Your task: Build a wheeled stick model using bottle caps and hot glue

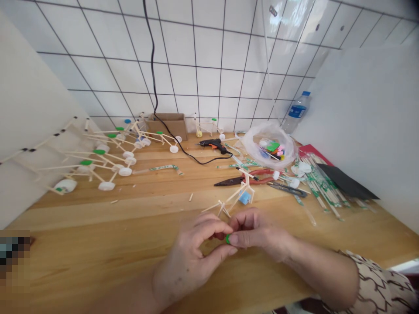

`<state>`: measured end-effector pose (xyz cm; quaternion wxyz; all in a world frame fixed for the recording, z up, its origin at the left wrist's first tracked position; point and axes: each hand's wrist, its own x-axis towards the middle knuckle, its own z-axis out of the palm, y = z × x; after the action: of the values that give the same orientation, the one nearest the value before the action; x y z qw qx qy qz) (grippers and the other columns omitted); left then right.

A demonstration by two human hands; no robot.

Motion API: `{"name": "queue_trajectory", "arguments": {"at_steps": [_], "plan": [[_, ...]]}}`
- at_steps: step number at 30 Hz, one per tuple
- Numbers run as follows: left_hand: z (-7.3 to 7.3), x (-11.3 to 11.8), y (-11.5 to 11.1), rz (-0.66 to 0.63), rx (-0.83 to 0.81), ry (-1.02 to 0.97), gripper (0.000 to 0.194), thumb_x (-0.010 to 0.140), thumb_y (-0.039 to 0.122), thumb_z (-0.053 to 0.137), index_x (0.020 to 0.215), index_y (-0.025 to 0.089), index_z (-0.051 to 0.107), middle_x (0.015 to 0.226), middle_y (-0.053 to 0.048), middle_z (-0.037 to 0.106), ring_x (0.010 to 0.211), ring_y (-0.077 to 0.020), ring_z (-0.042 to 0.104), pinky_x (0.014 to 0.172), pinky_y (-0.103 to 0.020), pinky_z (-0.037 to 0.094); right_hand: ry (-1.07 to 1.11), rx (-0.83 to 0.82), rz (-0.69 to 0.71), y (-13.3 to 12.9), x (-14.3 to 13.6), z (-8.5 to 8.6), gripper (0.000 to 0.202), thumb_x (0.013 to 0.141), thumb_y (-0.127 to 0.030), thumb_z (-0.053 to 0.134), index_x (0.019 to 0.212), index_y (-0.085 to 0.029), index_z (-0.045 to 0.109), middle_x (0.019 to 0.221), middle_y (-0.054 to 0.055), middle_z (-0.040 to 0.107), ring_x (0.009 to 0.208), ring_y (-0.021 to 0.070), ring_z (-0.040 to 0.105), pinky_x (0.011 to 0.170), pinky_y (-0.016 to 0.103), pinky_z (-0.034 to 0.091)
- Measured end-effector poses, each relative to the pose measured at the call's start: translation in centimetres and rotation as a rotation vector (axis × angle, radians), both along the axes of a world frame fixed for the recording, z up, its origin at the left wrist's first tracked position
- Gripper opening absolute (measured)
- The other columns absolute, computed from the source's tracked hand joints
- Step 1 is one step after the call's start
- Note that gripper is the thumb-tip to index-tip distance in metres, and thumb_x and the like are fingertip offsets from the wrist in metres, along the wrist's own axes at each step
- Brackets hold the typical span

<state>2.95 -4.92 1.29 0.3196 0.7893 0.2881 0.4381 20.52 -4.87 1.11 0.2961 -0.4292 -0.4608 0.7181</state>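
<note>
Close together over the near part of the table, my left hand (196, 248) and my right hand (257, 231) meet at their fingertips. Between them is a small green piece (228, 238), mostly covered by fingers, so its full shape is hidden. The right thumb presses on its face, while the left thumb and fingers close around its edge. Just beyond the hands stands a small wooden-stick frame (236, 198) with black tips on its handlebar-like end and a light blue block (244, 197) at its base.
Several stick models (94, 163) with white discs and green tops line the left. A glue gun (214, 145) and its cord lie behind, near a cardboard box (168, 126). Red-handled pliers (244, 178), a cutter (288, 189), wrapped sticks (324, 187) and a plastic bag (270, 161) occupy the right.
</note>
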Motion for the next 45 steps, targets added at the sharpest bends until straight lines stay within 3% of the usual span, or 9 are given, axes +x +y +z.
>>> {"name": "queue_trajectory", "arguments": {"at_steps": [11,21,33,39,45], "plan": [[0.23,-0.08,0.28,0.061,0.026,-0.020,0.014,0.070,0.007,0.067,0.080,0.015,0.065,0.067,0.002,0.061,0.061,-0.0067,0.058,0.058,-0.014,0.047,0.093,0.023,0.039,0.31,0.32,0.13,0.031,0.067,-0.040,0.070,0.075,-0.010,0.066,0.059,0.000,0.059,0.052,0.0048,0.050,0.048,0.017,0.034],[0.32,-0.34,0.14,0.072,0.008,0.037,0.016,0.071,0.014,0.067,0.086,0.017,0.066,0.067,0.001,0.062,0.061,-0.0095,0.058,0.058,-0.018,0.049,0.096,0.004,-0.001,0.24,0.23,0.20,0.030,0.063,-0.038,0.074,0.069,-0.011,0.062,0.057,-0.002,0.059,0.050,0.0036,0.049,0.046,0.015,0.034],[0.52,-0.31,0.37,0.054,0.091,0.005,0.010,0.076,0.008,0.060,0.080,0.016,0.064,0.069,0.000,0.064,0.062,-0.0090,0.059,0.058,-0.017,0.049,0.106,-0.033,-0.003,0.27,0.06,0.38,0.031,0.062,-0.038,0.075,0.069,-0.011,0.061,0.060,-0.001,0.061,0.051,0.0040,0.051,0.046,0.015,0.035],[0.64,-0.34,0.29,0.082,-0.001,0.006,0.007,0.076,0.012,0.060,0.079,0.017,0.063,0.068,0.001,0.063,0.062,-0.0091,0.059,0.058,-0.018,0.048,0.127,-0.016,-0.002,0.19,0.29,0.54,0.029,0.064,-0.037,0.074,0.071,-0.011,0.063,0.061,0.000,0.062,0.052,0.0042,0.052,0.047,0.015,0.035],[0.78,-0.22,0.34,0.062,-0.046,-0.022,0.020,0.068,0.013,0.069,0.087,0.018,0.066,0.072,0.001,0.064,0.064,-0.0098,0.058,0.058,-0.018,0.050,0.127,0.028,-0.013,0.31,0.43,0.35,0.026,0.066,-0.035,0.073,0.070,-0.011,0.063,0.060,-0.001,0.062,0.051,0.0037,0.051,0.047,0.016,0.036]]}}
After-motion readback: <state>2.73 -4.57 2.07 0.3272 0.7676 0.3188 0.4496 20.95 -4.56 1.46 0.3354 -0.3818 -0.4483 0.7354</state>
